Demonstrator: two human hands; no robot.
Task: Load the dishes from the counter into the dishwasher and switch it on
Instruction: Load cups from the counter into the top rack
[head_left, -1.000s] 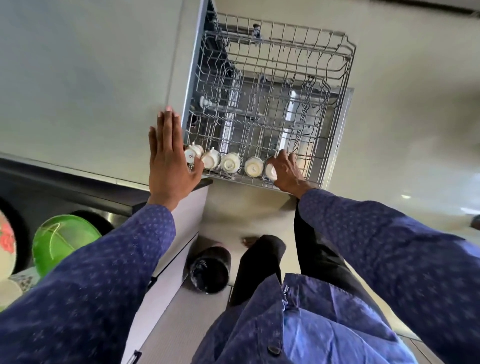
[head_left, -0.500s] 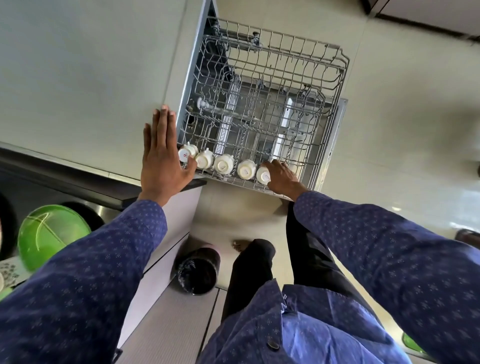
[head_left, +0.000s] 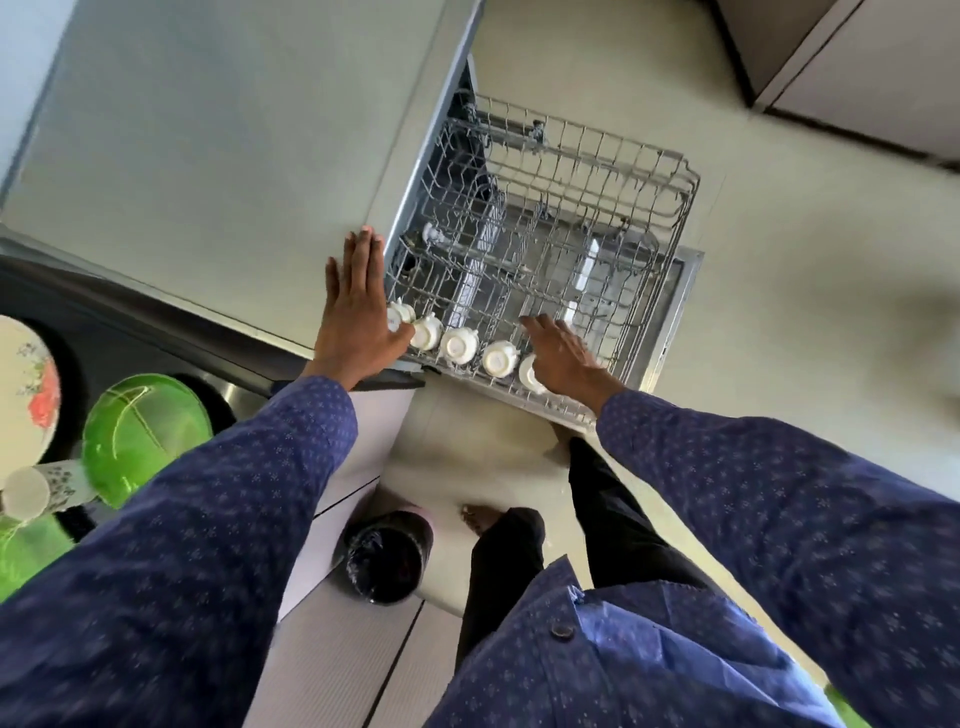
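Head view: left hand (head_left: 358, 317) flat; right hand (head_left: 563, 356) over cups (head_left: 457, 345).

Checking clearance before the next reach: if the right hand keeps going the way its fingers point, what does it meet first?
Probably the bare wire of the rack, past the cups; the right hand points up-left over it. Depth is unclear.

A home kitchen was indicated by a pulled-out dishwasher rack (head_left: 545, 244), a counter (head_left: 208, 156), plates (head_left: 140, 436) and a bin (head_left: 387, 558).
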